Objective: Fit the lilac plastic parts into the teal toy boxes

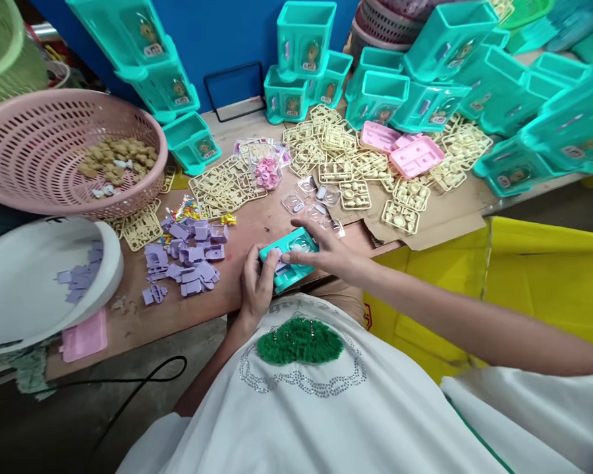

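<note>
A small teal plastic toy box [291, 260] lies at the near edge of the wooden table [257, 227], held between both hands. My left hand [255, 284] grips its near left end with fingers curled round it. My right hand [326, 253] lies over its right side, thumb and fingers pressed on the top face with a clear window. A heap of purple plastic parts [190, 257] lies just to the left of the box.
A pink basket [54, 151] with tan pieces and a white tray [34, 276] with purple parts stand at the left. Cream part frames [346, 161], pink trays [415, 155] and clear blisters [309, 197] cover the middle. Several teal boxes [445, 79] are stacked behind. A yellow bag [538, 276] is at right.
</note>
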The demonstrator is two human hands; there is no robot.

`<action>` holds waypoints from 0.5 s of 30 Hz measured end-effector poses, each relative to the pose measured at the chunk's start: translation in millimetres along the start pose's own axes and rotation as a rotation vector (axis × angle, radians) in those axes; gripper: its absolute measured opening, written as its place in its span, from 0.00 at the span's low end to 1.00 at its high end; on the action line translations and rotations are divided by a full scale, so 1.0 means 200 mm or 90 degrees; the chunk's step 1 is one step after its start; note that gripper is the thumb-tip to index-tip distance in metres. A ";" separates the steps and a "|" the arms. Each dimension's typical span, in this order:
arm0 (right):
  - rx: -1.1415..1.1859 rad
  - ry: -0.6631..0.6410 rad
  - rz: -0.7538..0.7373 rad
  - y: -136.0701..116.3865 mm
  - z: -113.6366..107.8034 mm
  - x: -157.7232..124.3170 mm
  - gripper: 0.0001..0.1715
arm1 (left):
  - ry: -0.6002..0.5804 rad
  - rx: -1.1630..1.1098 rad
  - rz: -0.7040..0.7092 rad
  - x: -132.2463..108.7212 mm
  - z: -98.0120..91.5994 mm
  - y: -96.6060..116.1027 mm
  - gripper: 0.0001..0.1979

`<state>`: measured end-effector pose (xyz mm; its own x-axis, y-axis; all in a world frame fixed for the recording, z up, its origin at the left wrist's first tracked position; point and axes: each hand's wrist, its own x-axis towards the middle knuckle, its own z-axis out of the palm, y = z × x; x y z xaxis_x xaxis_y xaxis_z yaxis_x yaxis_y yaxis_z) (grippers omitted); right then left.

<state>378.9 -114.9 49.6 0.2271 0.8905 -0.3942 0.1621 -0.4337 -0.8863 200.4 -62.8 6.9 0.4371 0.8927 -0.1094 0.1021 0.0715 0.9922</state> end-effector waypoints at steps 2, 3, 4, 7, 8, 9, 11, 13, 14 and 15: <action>0.000 -0.016 0.053 -0.04 -0.01 0.00 0.47 | 0.007 -0.020 0.006 -0.01 0.01 -0.01 0.19; -0.002 -0.022 0.069 -0.05 -0.01 0.00 0.45 | 0.012 -0.029 0.006 0.00 0.02 -0.01 0.20; -0.005 -0.027 0.079 -0.06 -0.01 0.01 0.42 | 0.018 -0.036 0.004 0.00 0.03 -0.02 0.20; -0.006 -0.038 0.072 -0.06 -0.01 0.02 0.32 | 0.051 -0.049 -0.009 0.00 0.05 -0.05 0.22; -0.004 -0.038 0.061 -0.05 0.00 0.02 0.29 | 0.067 -0.047 -0.008 0.01 0.05 -0.06 0.22; 0.001 -0.037 0.049 -0.05 0.00 0.02 0.28 | 0.080 -0.043 -0.004 0.01 0.05 -0.07 0.22; 0.017 -0.030 0.027 -0.04 0.01 0.01 0.27 | 0.081 -0.040 0.009 0.01 0.06 -0.08 0.22; 0.046 -0.021 0.021 -0.03 0.02 -0.01 0.29 | 0.052 -0.042 0.020 0.02 0.05 -0.07 0.21; 0.065 -0.022 0.025 -0.03 0.02 -0.02 0.31 | 0.035 -0.041 0.024 0.02 0.04 -0.07 0.21; 0.083 -0.024 0.030 -0.03 0.02 -0.03 0.33 | 0.020 -0.039 0.026 0.03 0.02 -0.06 0.20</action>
<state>372.4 -116.1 56.0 0.1953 0.8754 -0.4422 0.0261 -0.4554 -0.8899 206.0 -60.6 -6.1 0.4109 0.9092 -0.0676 0.0294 0.0609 0.9977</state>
